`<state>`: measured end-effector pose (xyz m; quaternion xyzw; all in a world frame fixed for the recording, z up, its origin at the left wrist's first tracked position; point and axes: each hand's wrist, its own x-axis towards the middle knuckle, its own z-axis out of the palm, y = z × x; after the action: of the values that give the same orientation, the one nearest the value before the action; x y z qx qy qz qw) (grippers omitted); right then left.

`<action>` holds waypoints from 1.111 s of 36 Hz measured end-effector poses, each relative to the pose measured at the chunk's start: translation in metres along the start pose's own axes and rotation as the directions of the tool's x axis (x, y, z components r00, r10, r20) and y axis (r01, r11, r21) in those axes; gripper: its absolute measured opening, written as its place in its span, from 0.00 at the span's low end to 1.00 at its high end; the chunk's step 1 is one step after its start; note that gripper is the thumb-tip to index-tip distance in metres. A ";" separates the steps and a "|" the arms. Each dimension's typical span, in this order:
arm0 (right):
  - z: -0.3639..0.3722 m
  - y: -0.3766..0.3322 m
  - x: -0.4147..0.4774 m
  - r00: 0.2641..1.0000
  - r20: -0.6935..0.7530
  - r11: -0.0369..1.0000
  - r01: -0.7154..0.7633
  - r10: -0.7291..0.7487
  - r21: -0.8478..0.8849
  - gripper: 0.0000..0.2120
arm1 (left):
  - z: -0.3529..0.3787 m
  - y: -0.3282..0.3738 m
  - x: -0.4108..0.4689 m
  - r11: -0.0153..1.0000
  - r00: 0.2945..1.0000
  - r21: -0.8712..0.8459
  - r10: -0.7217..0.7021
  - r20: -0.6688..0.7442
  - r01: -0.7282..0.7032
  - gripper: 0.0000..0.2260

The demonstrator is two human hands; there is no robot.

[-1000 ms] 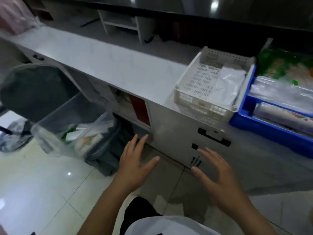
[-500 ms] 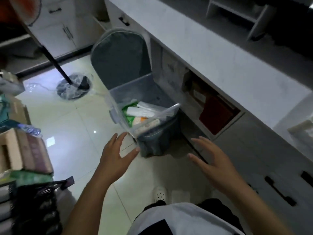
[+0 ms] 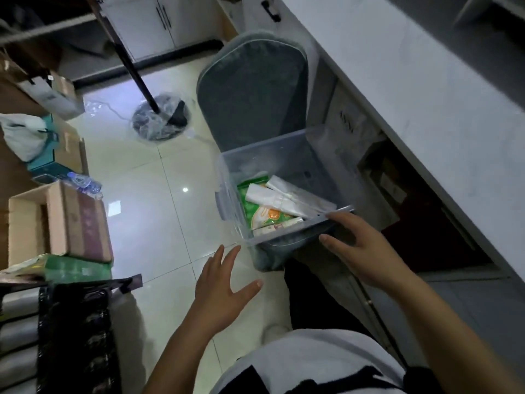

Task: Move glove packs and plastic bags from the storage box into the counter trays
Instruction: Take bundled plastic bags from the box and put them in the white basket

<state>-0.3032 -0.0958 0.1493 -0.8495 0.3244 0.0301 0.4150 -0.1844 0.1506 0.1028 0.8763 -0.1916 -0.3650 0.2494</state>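
On the grey chair beside the bench, the clear storage box sat with white plastic bags lying over green glove packs inside. Your right hand hung at the box's near right corner, fingers spread and holding nothing; whether it touched the rim cannot be told. Your left hand was released too, fingers splayed over the floor just short of the near left corner.

I'm scanning for lettering and nothing comes through legibly. The green-and-orange packs in the storage box carry print, but it's too blurred for me to read.
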 end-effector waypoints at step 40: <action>0.208 0.211 0.427 0.857 0.339 0.791 -0.123 0.389 -0.599 0.37 | 0.117 0.009 0.292 0.948 0.845 0.227 -0.303 0.440 0.222 0.30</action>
<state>-0.0428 -0.2642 -0.2679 -0.8490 0.3128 0.3743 0.2035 -0.0789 -0.0426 -0.1220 0.7973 -0.1542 -0.5794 0.0689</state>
